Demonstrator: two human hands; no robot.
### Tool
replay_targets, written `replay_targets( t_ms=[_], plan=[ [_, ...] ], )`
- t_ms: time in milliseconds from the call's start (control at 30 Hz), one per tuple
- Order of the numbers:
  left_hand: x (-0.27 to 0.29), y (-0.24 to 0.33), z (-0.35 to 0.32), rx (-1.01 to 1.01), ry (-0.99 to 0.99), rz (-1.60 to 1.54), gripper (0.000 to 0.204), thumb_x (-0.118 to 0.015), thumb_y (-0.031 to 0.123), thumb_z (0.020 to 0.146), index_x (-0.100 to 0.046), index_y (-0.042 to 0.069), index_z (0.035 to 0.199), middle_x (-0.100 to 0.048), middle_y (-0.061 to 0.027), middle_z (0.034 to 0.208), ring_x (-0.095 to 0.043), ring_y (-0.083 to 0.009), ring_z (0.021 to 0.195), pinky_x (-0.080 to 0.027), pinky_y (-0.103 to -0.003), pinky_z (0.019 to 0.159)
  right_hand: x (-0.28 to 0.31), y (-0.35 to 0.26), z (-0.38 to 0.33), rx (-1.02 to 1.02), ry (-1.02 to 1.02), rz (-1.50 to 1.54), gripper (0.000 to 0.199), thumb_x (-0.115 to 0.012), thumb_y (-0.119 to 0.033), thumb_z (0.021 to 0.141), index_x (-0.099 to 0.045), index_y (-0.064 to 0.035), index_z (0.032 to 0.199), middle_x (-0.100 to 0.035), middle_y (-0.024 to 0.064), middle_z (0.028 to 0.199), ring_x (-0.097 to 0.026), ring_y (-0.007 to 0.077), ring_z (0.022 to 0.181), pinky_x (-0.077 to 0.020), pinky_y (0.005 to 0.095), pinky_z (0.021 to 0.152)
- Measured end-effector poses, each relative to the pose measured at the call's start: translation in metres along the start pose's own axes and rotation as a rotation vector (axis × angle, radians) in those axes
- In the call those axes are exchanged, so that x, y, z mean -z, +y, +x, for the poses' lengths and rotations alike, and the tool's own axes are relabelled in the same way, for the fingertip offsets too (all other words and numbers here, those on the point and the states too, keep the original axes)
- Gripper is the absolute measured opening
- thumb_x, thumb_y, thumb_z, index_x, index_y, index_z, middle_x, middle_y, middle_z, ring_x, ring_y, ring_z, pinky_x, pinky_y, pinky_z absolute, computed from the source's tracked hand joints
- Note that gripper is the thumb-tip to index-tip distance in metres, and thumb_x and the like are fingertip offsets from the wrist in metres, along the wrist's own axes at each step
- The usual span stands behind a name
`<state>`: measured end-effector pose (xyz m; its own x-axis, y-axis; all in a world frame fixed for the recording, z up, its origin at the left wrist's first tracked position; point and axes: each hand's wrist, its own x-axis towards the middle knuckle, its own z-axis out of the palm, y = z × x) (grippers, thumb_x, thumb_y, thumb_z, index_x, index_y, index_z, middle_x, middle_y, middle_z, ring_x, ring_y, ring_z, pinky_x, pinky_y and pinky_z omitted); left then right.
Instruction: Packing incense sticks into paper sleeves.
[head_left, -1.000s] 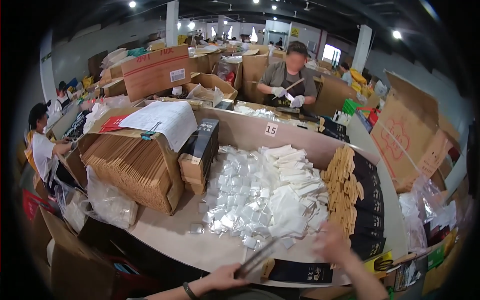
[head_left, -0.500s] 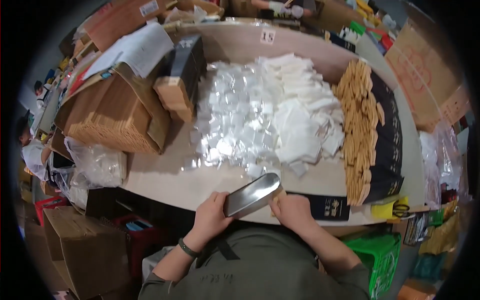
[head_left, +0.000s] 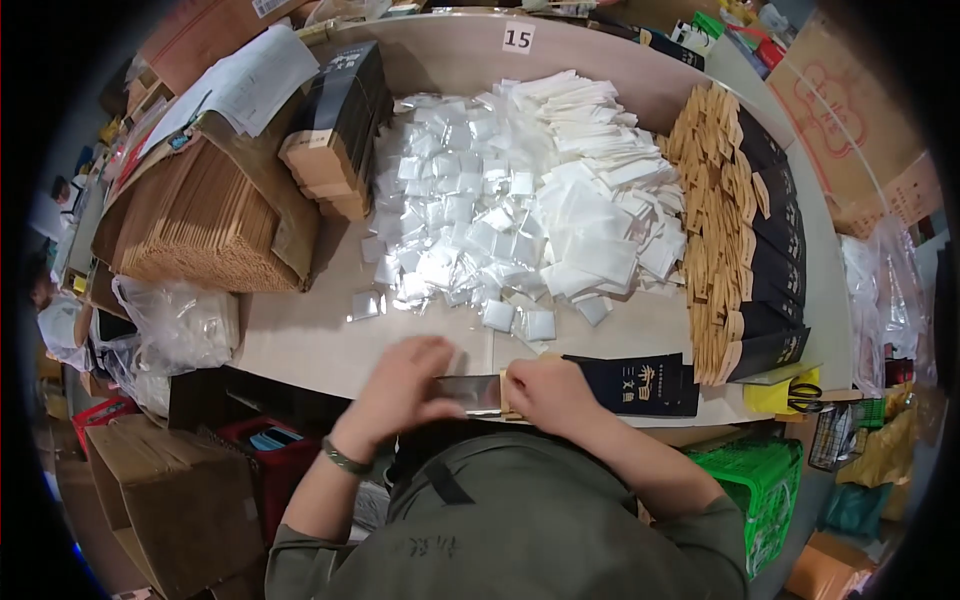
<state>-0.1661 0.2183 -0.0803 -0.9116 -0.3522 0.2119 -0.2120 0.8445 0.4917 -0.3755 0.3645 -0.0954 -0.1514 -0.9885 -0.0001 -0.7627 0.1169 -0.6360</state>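
Observation:
A shiny silver tray-like piece [head_left: 472,394] lies low at the table's front edge, its right end at the tan mouth of a black paper bag [head_left: 625,388]. Whether that end is inside the bag is hidden. My right hand [head_left: 552,394] is closed on the bag's tan edge, while the rest of the bag lies flat to the right. At the silver piece's left end, my left hand [head_left: 400,390] is open, fingers and thumb apart and slightly blurred. Beyond my hands lie small clear sachets with white squares [head_left: 455,205] and a pile of white packets [head_left: 595,210].
Tan-edged black bags [head_left: 718,240] are stacked along the right side. At left stand a carton of brown cardboard pieces [head_left: 205,215] and a black bundle [head_left: 345,120]. Scissors [head_left: 803,396] hang at the right front, above a green crate [head_left: 745,500]. An opened cardboard box [head_left: 175,500] sits lower left.
The silver piece has gone from raised and tilted to low and level, its right end now at the bag's mouth. My left hand has loosened its grip; my right hand has shifted left.

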Motion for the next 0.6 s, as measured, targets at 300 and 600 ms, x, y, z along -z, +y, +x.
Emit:
replay_targets(
  t_ms=[300,600],
  plan=[
    [0.013,-0.106,0.005,0.545,0.113,0.205,0.034,-0.072,0.013,0.080,-0.063,0.004,0.112,-0.063,-0.0197,0.106,-0.061,-0.0392,0.099,-0.051,-0.043,0.084,-0.009,0.022,0.089,0.428,-0.211,-0.222,0.005,-0.064,-0.009,0.079,-0.062,-0.0058,0.082,-0.059,0.0144,0.092,-0.060,0.0329,0.092,-0.0510,0.0433,0.075],
    [-0.030,-0.014,-0.039,0.457,0.351,-0.203,0.017,-0.060,0.012,0.093,-0.062,0.002,0.106,-0.064,-0.0181,0.091,-0.062,-0.0383,0.082,-0.050,-0.043,0.071,-0.016,-0.005,0.080,0.329,0.243,0.192,0.010,-0.065,-0.007,0.086,-0.056,-0.0037,0.088,-0.062,0.0107,0.082,-0.059,0.0285,0.082,-0.0477,0.0388,0.077]
  ],
)
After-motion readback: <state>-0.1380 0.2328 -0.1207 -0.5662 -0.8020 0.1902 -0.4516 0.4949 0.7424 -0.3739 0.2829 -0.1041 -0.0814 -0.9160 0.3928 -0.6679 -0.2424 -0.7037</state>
